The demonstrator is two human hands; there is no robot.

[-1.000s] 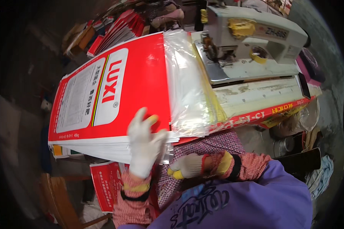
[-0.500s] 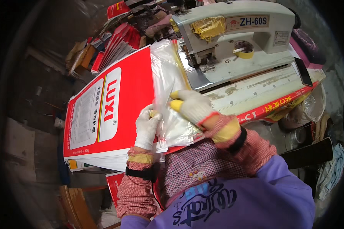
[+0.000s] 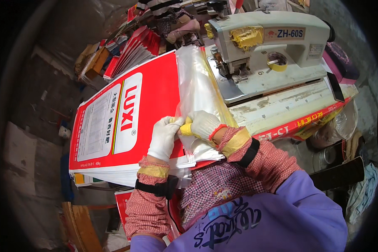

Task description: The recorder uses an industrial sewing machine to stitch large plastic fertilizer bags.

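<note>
A stack of red and white printed sacks [image 3: 155,96] lies in front of me, a strip of clear plastic liner [image 3: 192,77] showing along its right side. My left hand [image 3: 164,136], in a white glove, is closed at the border between the red sack and the liner, pinching the thin plastic. Right beside it, my right hand [image 3: 200,125], gloved with yellow fingertips, is closed on the liner too. The fingertips of both hands nearly meet, and the exact fold between them is hidden.
A white sewing machine [image 3: 277,40] stands on a worn table [image 3: 277,105] at the right, with a yellow tape roll [image 3: 277,61] on its bed. A dark phone [image 3: 335,87] lies near the table's right end. More red sacks [image 3: 136,50] fan out at the far left.
My right hand has come down and left to meet my left hand, its fingers closing on the liner. My left hand has shifted slightly. The view has moved a little.
</note>
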